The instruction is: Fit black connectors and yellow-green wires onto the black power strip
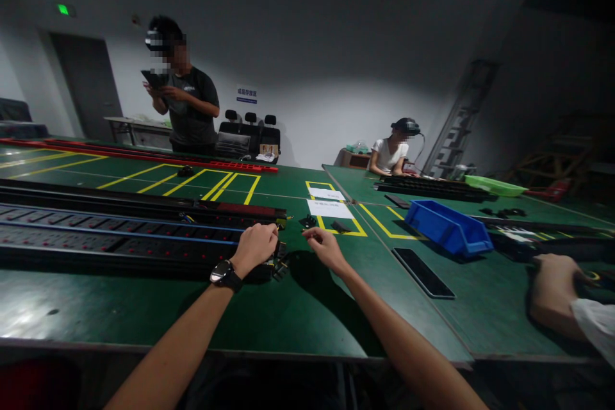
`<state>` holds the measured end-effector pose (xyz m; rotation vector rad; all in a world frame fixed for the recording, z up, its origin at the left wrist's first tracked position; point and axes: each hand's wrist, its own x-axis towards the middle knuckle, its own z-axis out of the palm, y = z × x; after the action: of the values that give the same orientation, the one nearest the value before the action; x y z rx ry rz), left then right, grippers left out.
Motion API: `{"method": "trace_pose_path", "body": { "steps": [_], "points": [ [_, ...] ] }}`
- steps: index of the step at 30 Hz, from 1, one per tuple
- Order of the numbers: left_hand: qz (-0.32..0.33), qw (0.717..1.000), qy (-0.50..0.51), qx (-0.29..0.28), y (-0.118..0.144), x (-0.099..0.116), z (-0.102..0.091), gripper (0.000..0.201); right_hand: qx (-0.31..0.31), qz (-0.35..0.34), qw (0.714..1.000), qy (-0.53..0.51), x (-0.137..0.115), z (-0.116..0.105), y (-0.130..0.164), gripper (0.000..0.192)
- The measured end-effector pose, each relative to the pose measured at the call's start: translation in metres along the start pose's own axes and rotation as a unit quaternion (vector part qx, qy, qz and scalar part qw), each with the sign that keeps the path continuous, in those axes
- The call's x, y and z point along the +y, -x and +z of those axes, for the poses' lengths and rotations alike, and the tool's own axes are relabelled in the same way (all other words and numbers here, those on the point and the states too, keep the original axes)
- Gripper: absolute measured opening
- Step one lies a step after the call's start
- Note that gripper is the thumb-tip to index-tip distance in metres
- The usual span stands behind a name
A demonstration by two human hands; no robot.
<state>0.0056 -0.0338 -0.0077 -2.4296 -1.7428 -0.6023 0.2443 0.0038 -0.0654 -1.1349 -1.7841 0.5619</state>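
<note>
A long black channel-shaped assembly [158, 246], lined with rows of dark segments, red dots and thin blue strips, lies flat across the left of a green-topped worktable [158, 314], its right end in front of the worker. The left hand [255, 246], a dark round-faced wristwatch [223, 274] at its wrist, bends over that end with fingers curled; whether it grips anything cannot be told. The right hand [325, 248] is just beyond the end, thumb and fingers drawn nearly together, any small piece between them too indistinct to confirm. The long body appears largely put together, while the end looks unfinished: small dark fittings [280, 267] jut out there, and loose small black parts [341, 226] lie nearby, beside white printed paper sheets [329, 208]. Farther right are a dark flat phone-like slab [423, 273], an open blue plastic bin [446, 227] and a co-worker's hand [552, 278]. Across the table, one person [192, 109] stands holding a dark tablet-like device [154, 79]; another [388, 155] is farther right.
</note>
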Motion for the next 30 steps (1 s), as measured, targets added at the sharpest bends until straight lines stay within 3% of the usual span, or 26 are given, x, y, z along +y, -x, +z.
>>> {"method": "trace_pose_path", "body": {
  "steps": [3,5,9,12,15,21,25,30],
  "points": [
    [-0.002,1.000,0.005,-0.005,0.000,0.001,-0.002,0.027,0.075,0.058,0.993,0.063,0.011,-0.016,-0.005,0.027],
    [-0.017,1.000,0.009,-0.008,0.000,0.002,-0.004,0.028,0.083,0.092,0.983,0.139,0.015,-0.025,-0.003,0.027],
    [-0.056,0.998,0.013,-0.014,0.000,0.005,-0.008,0.032,0.004,0.123,0.948,0.292,0.016,-0.031,0.005,0.027],
    [-0.054,0.998,0.015,-0.022,0.000,0.005,-0.008,0.029,-0.060,0.135,0.927,0.344,0.012,-0.028,0.006,0.034],
    [-0.045,0.998,0.012,-0.037,0.001,0.004,-0.007,0.026,-0.088,0.151,0.918,0.356,0.007,-0.027,0.004,0.045],
    [-0.034,0.998,-0.010,-0.048,0.001,0.004,-0.006,0.030,-0.086,0.164,0.923,0.337,0.005,-0.030,0.002,0.055],
    [-0.035,0.998,-0.012,-0.050,0.001,0.005,-0.006,0.030,-0.079,0.151,0.928,0.330,0.006,-0.030,0.002,0.047],
    [-0.033,0.998,-0.008,-0.045,0.002,0.006,-0.007,0.029,-0.087,0.096,0.942,0.308,0.012,-0.036,0.007,0.022]
  ]
}}
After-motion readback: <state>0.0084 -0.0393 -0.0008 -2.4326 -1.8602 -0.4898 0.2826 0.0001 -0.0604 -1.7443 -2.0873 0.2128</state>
